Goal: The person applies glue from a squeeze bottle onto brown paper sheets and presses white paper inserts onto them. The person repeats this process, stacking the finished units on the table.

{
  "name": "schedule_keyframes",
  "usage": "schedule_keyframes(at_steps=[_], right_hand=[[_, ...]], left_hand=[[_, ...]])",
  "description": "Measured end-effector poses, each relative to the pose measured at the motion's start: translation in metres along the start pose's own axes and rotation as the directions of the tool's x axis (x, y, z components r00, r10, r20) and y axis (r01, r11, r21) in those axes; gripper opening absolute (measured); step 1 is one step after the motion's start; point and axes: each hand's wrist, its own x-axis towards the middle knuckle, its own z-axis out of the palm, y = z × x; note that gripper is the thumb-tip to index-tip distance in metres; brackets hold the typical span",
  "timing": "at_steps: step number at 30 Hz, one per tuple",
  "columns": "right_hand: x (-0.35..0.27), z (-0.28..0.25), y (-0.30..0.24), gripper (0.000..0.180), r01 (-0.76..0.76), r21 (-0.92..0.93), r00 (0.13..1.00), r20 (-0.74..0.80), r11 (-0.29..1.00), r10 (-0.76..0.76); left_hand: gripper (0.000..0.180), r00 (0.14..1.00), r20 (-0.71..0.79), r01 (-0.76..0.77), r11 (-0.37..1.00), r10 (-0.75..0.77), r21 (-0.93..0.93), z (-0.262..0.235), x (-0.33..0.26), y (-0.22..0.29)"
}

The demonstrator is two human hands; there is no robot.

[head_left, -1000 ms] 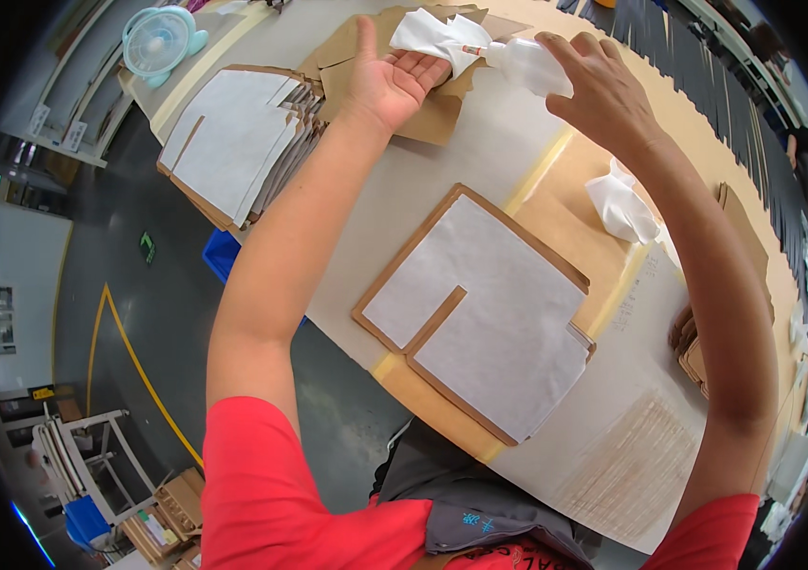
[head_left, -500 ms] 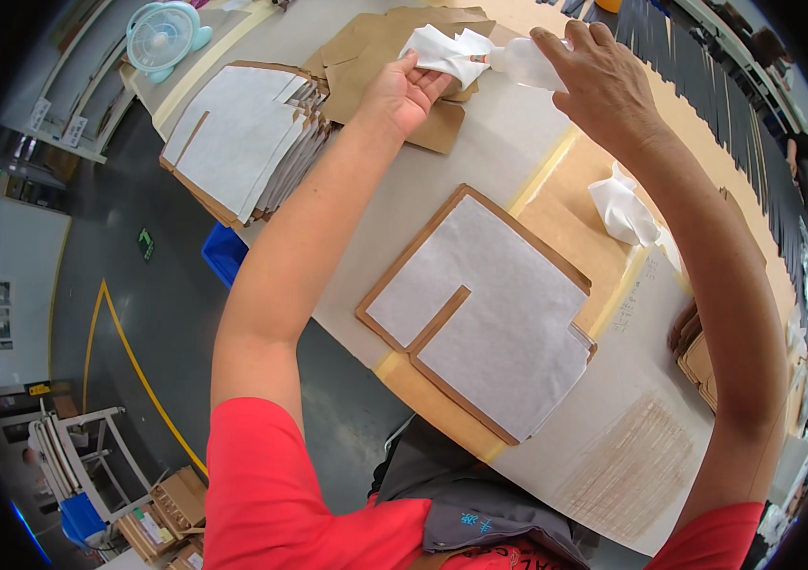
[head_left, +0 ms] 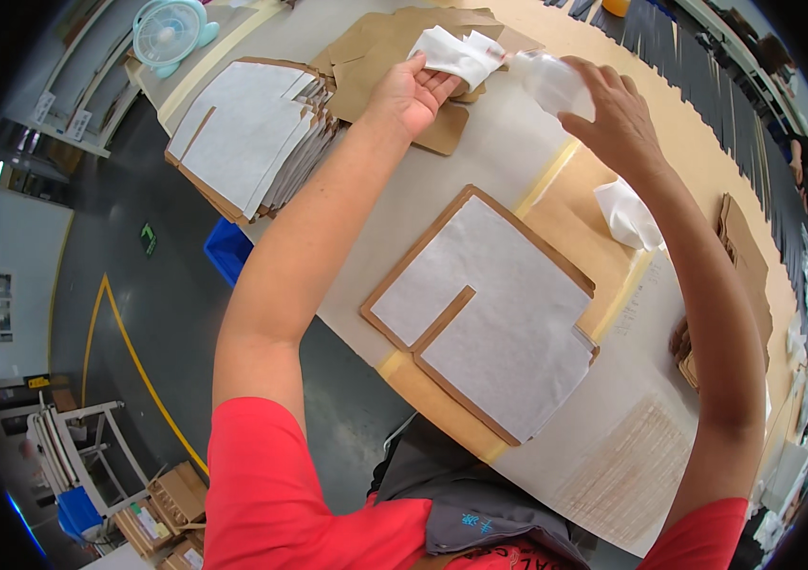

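Observation:
At the far side of the table my left hand [head_left: 412,97] is closed on a folded white cloth [head_left: 459,57], thumb above and fingers beneath. My right hand [head_left: 613,109] grips a translucent plastic bottle [head_left: 554,84], tipped sideways with its narrow end close to the cloth; I cannot tell if they touch. In front of me lies a brown panel [head_left: 437,323] with a slot, topped by a pale white-grey sheet [head_left: 508,313]. A second crumpled white cloth [head_left: 627,217] rests under my right forearm.
A stack of white-faced brown panels [head_left: 243,133] stands at the left table edge. Plain brown pieces [head_left: 366,57] lie beyond my left hand, others [head_left: 744,256] on the right. A pale blue fan [head_left: 169,33] is far left, a blue bin [head_left: 227,251] below the edge.
My right hand and the bottle have shifted slightly right and down, and the bottle's body shows more. The cloth in my left hand has moved a little right.

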Motion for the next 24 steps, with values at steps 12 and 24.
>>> schedule_keyframes(at_steps=[12, 24], right_hand=[[-0.019, 0.061, 0.080, 0.089, -0.433, 0.552, 0.891, 0.144, 0.713, 0.430], [0.012, 0.030, -0.027, 0.086, 0.209, 0.079, 0.857, -0.495, 0.975, -0.144]], left_hand=[[0.030, 0.998, 0.053, -0.035, 0.992, 0.029, 0.121, 0.002, -0.008, -0.003], [0.033, 0.985, 0.158, -0.118, 0.936, 0.068, 0.333, 0.002, -0.012, -0.007]])
